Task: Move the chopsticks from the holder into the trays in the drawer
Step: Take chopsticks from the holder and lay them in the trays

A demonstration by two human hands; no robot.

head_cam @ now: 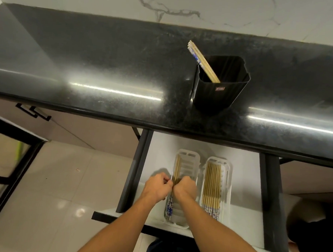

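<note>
A black ribbed plastic holder [220, 86] was seen standing on the dark speckled stone tabletop [107, 63], with a few pale wooden chopsticks with blue-patterned tops [201, 60] leaning out of its far left corner. Below the tabletop edge, a white open drawer [243, 169] with dark side rails was noted. Two white slotted plastic trays were laid side by side in it. The right tray [228, 168] was filled by a flat row of chopsticks [212, 189], patterned ends nearest the person. In the left tray [191, 164] a small bundle of chopsticks [177, 169] was lying against the left wall. The left hand [158, 185] and right hand [185, 188] were held together over this bundle, fingers curled and closed around it, knuckles nearly touching
</note>
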